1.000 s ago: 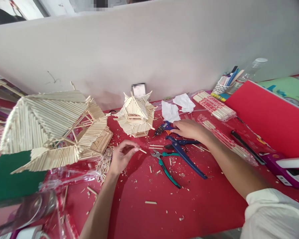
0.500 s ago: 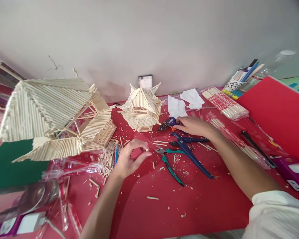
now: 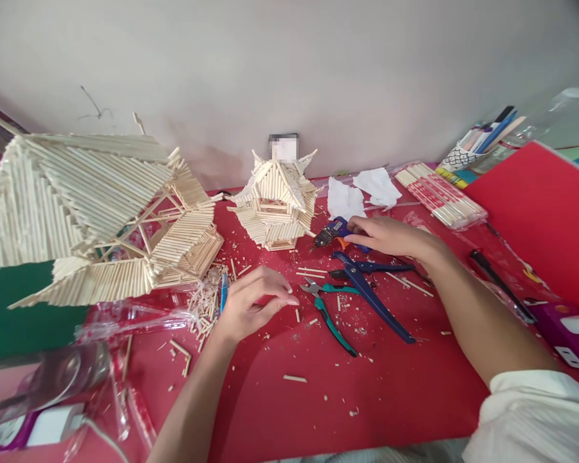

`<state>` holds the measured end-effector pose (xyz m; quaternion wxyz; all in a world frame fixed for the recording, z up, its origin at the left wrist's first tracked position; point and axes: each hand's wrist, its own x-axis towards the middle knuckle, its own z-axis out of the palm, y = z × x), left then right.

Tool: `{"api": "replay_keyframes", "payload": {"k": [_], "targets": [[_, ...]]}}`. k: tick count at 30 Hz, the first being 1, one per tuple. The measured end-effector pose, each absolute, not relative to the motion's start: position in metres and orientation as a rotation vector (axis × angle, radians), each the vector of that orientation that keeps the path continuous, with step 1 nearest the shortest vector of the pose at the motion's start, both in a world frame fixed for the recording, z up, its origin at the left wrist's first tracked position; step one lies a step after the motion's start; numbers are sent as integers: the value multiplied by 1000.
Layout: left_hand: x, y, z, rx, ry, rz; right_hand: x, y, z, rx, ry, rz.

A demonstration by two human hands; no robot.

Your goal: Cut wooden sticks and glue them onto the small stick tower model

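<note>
My right hand [image 3: 381, 236] is closed on the blue hot glue gun [image 3: 336, 231], which lies on the table with its dark nozzle toward the left. My left hand [image 3: 255, 302] is held above the table, thumb and forefinger brought together in a pinch; anything between the fingertips is too small to make out. To the right of that hand lie green-handled cutting pliers [image 3: 335, 328] with jaws open. A blue long-handled cutter [image 3: 376, 299] rests between the pliers and my right forearm. Beyond both hands stands a small pavilion of wooden sticks [image 3: 276, 209].
A larger stick building [image 3: 91, 193] fills the left side. Stick scraps [image 3: 207, 308] and a blue pen-like tool [image 3: 224, 289] lie beside my left hand. White tissues [image 3: 345, 198], packed chopsticks [image 3: 441, 196], a pen cup [image 3: 458, 156] and a red board [image 3: 535, 212] are at the right.
My right hand has shifted slightly right along with the glue gun. My left hand's thumb and forefinger have moved a little right and lower. The view has tilted slightly.
</note>
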<state>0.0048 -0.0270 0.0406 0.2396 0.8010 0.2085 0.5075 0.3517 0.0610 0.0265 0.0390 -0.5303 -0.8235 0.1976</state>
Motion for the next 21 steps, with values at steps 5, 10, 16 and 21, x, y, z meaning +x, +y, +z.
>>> {"api": "replay_keyframes", "payload": {"k": [5,10,16,21], "targets": [[-7,-20,37,2228,612,1320,357,63,27,-1541,-2384,925],[-15,-12,29,2145,738,1296,351,60,35,-1505,-2418,974],[-16,-7,18,2013,952,1163,348,59,39,-1522,-2411,997],[-17,-4,11,1906,1083,1154,351,58,35,-1374,-2270,1411]]}}
